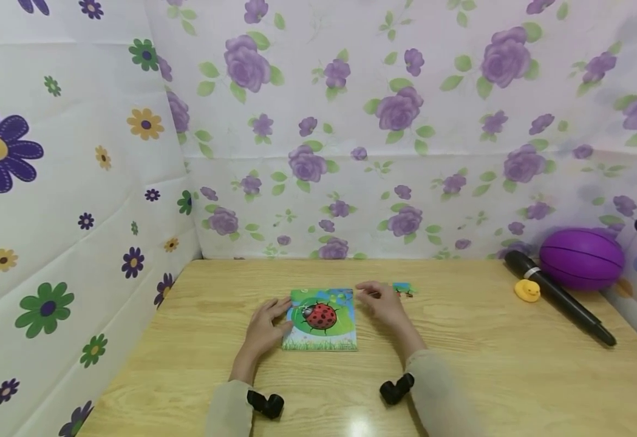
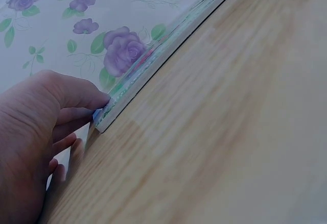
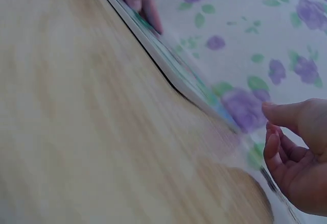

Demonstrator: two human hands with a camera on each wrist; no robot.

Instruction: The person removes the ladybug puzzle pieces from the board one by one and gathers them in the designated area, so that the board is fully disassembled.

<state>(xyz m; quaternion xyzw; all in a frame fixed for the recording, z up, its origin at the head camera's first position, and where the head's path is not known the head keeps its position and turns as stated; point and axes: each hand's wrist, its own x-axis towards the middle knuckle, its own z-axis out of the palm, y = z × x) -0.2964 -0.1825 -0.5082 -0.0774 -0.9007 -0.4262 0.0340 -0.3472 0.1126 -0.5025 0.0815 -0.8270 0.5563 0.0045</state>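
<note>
A flat square ladybug picture board (image 1: pixel 323 337) lies on the table, with a red spotted ladybug on a green and blue ground. My left hand (image 1: pixel 266 328) rests against its left side, thumb tip on the edge and the other fingers spread farther up that side. In the left wrist view, those fingertips touch the board's corner (image 2: pixel 110 114). Just off the right edge is my right hand (image 1: pixel 385 303), fingers loosely bent and holding nothing. The right wrist view shows a gap between its thumb (image 3: pixel 281 114) and the board (image 3: pixel 173 76). A small blue and green piece (image 1: pixel 402 286) lies behind the right hand, partly covered.
At the right of the wooden table (image 1: pixel 460 340) lie a yellow rubber duck (image 1: pixel 527 291), a long black stick-like object (image 1: pixel 564 303) and a purple ball (image 1: pixel 582 259). Flowered cloth (image 1: pixel 307 121) hangs behind the table and on its left side.
</note>
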